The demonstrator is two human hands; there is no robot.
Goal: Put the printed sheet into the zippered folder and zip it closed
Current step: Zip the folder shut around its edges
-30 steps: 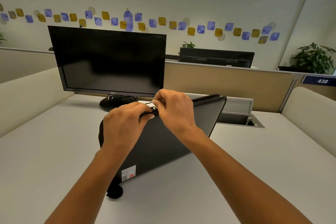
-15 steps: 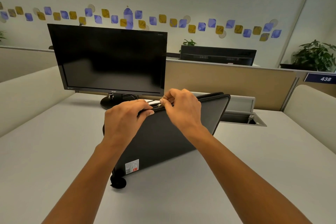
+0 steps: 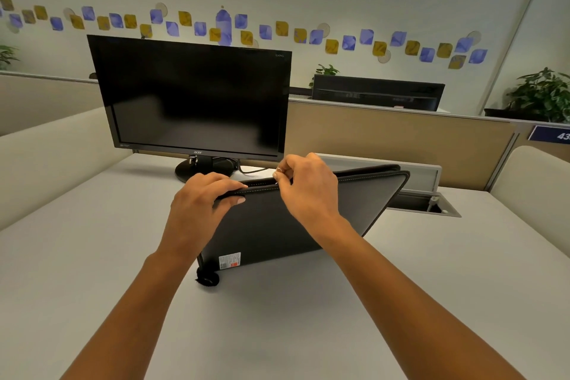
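A black zippered folder [image 3: 271,231] stands on its lower edge on the grey desk, tilted, with a white and red label near its bottom left corner. My left hand [image 3: 200,207] grips the folder's top edge near the left end. My right hand [image 3: 308,188] pinches the small metal zipper pull [image 3: 277,174] on the top edge, about a third of the way along. The edge left of the pull looks closed; to the right the two halves sit slightly apart. The printed sheet is not visible.
A black monitor [image 3: 194,99] on a round stand stands just behind the folder. A cable well [image 3: 425,205] opens in the desk [image 3: 92,256] at the back right. Beige partitions ring the desk, with a second monitor [image 3: 377,92] beyond.
My right hand has slid the zipper pull to the right along the top edge, away from my left hand. The folder has shifted slightly right and stands a bit more upright.
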